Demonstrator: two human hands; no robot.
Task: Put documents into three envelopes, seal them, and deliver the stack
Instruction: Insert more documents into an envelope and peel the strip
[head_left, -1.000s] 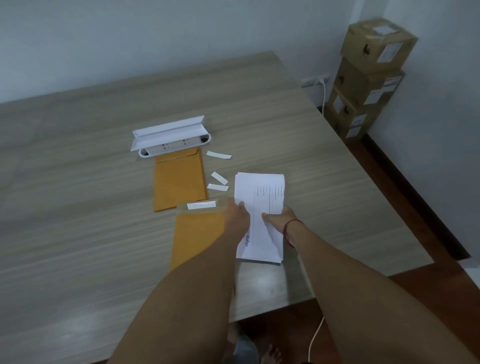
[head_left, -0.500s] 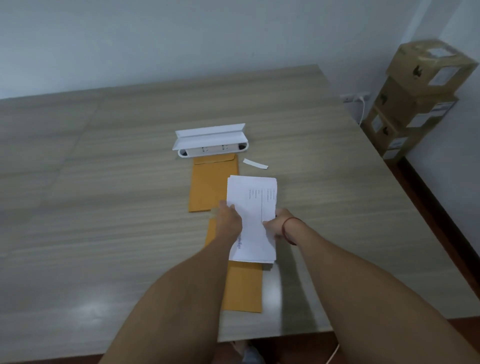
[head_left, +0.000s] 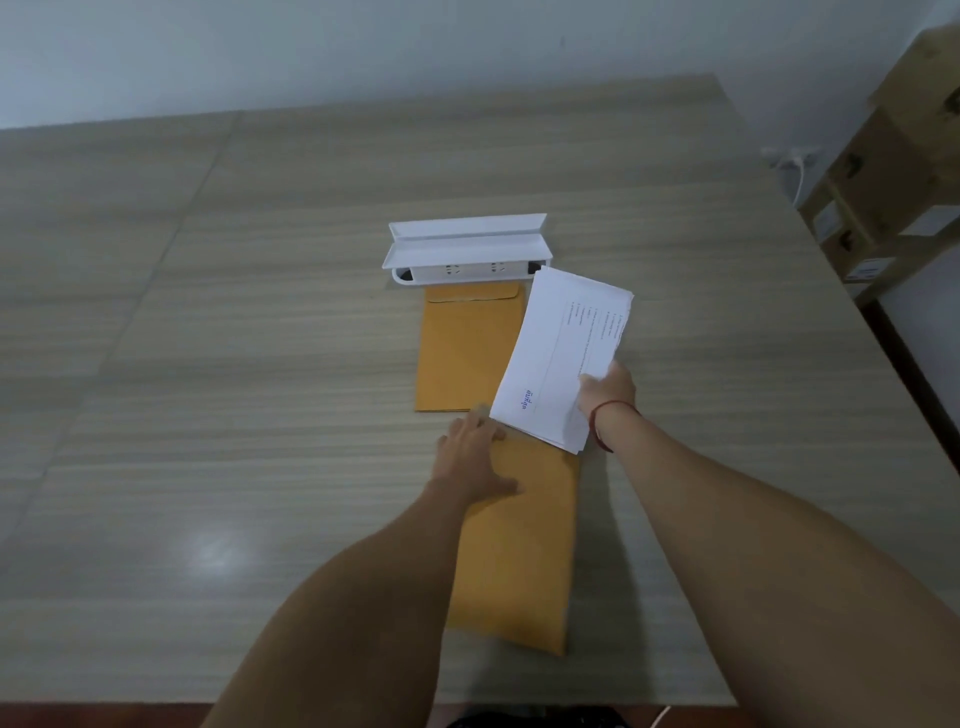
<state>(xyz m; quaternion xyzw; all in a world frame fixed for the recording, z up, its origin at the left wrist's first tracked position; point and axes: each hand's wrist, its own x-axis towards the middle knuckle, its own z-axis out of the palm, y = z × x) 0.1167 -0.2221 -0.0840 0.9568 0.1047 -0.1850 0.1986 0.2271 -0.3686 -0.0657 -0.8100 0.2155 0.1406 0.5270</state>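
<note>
Head view: 2 envelopes (head_left: 470, 351) (manila); R hand (head_left: 608, 392) grips 1 doc stack (head_left: 563, 353); L hand (head_left: 475, 462) flat, open.

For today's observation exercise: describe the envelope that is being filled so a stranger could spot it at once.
Start at the white power strip in the middle of the wooden table. Two brown envelopes lie in line toward the person; take the nearer envelope. Unlike the farther envelope, it is pinned by the left hand.
</note>
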